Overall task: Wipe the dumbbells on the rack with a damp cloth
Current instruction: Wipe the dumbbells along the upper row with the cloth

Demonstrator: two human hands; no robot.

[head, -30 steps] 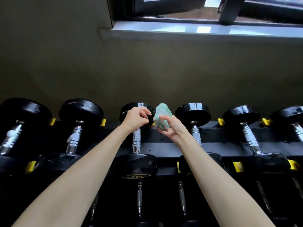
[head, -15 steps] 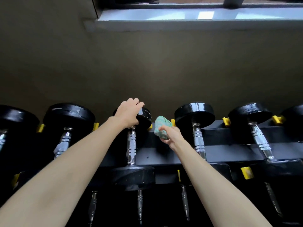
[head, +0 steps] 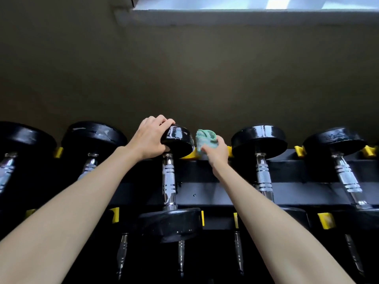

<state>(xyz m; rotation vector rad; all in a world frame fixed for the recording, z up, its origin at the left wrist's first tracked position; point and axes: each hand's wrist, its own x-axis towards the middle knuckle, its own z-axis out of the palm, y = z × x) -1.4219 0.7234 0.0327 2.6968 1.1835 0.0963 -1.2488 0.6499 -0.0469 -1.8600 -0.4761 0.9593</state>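
The middle dumbbell (head: 169,181) is being gripped by its far head, at the back edge of the rack (head: 205,189), with the fingers of the left hand (head: 150,136) curled over the rim. Its long axis is running from back edge to front edge. The bunched green cloth (head: 205,137) is being clutched in the right hand (head: 217,152), just to the right of that head; whether it is touching cannot be told. The gap is being narrowed by a yellow stop (head: 189,155) and the neighbouring dumbbell (head: 259,140).
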